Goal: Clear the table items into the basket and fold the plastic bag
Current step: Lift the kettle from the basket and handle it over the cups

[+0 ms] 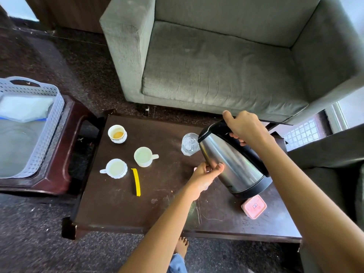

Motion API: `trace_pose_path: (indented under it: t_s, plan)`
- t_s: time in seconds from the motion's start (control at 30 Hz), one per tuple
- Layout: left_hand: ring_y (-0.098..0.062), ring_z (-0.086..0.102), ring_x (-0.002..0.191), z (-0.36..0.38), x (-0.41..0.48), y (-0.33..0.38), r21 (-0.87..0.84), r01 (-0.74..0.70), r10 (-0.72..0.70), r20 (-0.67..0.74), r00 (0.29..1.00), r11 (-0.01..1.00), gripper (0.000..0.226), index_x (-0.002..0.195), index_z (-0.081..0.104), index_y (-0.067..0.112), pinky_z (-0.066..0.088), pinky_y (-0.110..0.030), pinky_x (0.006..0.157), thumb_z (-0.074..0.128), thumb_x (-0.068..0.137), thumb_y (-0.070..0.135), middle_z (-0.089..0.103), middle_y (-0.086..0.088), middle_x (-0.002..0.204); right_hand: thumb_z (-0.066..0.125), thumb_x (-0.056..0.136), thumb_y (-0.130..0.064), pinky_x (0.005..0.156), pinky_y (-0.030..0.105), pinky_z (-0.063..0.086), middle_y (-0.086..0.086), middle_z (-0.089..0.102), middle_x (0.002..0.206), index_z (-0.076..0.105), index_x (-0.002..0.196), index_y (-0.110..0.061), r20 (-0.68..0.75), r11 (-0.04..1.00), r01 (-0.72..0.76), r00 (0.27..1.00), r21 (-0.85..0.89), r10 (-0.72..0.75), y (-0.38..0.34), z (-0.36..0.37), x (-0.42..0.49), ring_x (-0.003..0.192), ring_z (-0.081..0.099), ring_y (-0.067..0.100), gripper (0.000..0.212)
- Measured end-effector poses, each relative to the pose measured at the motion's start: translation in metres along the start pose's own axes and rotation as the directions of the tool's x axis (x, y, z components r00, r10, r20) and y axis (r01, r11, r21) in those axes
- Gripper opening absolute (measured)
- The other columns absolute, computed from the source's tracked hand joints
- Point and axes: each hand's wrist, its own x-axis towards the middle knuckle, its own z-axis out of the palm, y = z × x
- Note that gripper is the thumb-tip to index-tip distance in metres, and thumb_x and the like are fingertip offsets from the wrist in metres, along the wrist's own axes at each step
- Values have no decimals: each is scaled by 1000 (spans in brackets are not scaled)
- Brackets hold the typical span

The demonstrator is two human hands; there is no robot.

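Note:
A steel kettle [234, 164] with a black lid and base hangs tilted over the right part of the dark table [122, 209]. My right hand [246, 129] grips its black handle from above. My left hand [206, 174] holds the kettle's steel side, fingers curled round it. A glass [189, 144] stands just left of the kettle's lid. Three white cups [117, 133] [144, 156] [116, 168] stand on the table's left half, with a yellow clip [136, 182] lying beside them. A pink lidded box [254, 206] sits below the kettle. The pale basket [49, 131] at the left holds a folded plastic bag [25, 108].
The basket rests on a reddish-brown stool [65, 154] left of the table. A grey armchair [216, 66] stands right behind the table. A dark seat [334, 160] borders the table's right side. My bare foot [182, 246] shows below the front edge.

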Motion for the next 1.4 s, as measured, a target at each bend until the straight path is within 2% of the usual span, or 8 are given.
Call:
trace_pose_path:
  t_s: [0.3, 0.57, 0.77, 0.9, 0.97, 1.13, 1.3, 1.4]
  plan:
    - [-6, 37, 48, -4, 3, -6, -15, -10, 10, -18, 1000, 1000, 31, 86, 51, 22, 32, -30, 59, 70, 79, 45, 47, 15, 59, 35, 91, -52, 69, 44, 60, 8, 69, 60, 62, 57, -1, -27, 998, -4, 1000, 58, 6, 13, 12, -1, 50, 64, 33, 67]
    - [-13, 27, 42, -10, 7, -18, -128, -42, 39, -23, 999, 991, 34, 106, 49, 3, 13, -38, 57, 70, 85, 21, 52, 11, 56, 35, 92, -53, 57, 34, 56, 5, 68, 58, 62, 59, -3, -61, 983, -14, 998, 181, 26, 29, 26, -12, 39, 56, 27, 66]
    - [-13, 48, 62, -12, 5, -19, -154, -44, 27, -107, 994, 987, 45, 120, 50, 7, 40, -32, 64, 73, 82, 11, 62, 0, 92, 35, 92, -54, 63, 44, 58, 4, 67, 55, 63, 60, 0, -126, 936, -13, 990, 352, 62, 45, 36, -29, 48, 61, 30, 68]
    - [-9, 62, 99, -17, 3, -22, -170, -111, 81, -175, 981, 979, 72, 128, 47, 9, 50, -10, 56, 83, 66, 11, 63, 0, 115, 30, 94, -55, 69, 47, 57, 5, 64, 53, 60, 56, -6, -186, 874, -26, 974, 486, 132, 56, 42, -43, 53, 59, 27, 69]
    - [-14, 59, 113, -20, 1, -22, -141, -160, 130, -200, 971, 977, 77, 131, 47, 10, 51, -12, 71, 85, 64, 11, 61, -1, 123, 27, 96, -54, 72, 45, 56, 5, 62, 52, 60, 56, -4, -222, 844, -19, 961, 536, 163, 61, 45, -52, 56, 59, 28, 72]
    - [-4, 56, 107, -30, -18, -13, -69, -299, 264, -315, 912, 952, 69, 126, 49, 15, 44, -19, 92, 84, 67, 10, 59, 7, 118, 22, 100, -50, 58, 27, 48, 10, 57, 49, 60, 55, -2, -315, 787, 42, 929, 615, 196, 57, 53, -75, 47, 55, 24, 77]
    - [-8, 60, 103, -64, -49, 1, -124, -406, 277, -552, 786, 905, 43, 123, 51, 13, 48, -17, 86, 70, 84, 20, 60, -5, 120, 24, 97, -55, 61, 42, 50, 4, 51, 39, 54, 48, -6, -344, 675, 130, 919, 726, 193, 33, 61, -86, 42, 48, 22, 76]
    - [-7, 61, 100, -94, -74, 4, -121, -447, 250, -688, 681, 886, 29, 118, 55, 12, 49, -26, 92, 59, 91, 22, 64, -1, 111, 26, 99, -49, 57, 38, 46, 3, 49, 38, 50, 41, -14, -363, 604, 190, 915, 774, 177, 1, 63, -97, 39, 46, 19, 72]
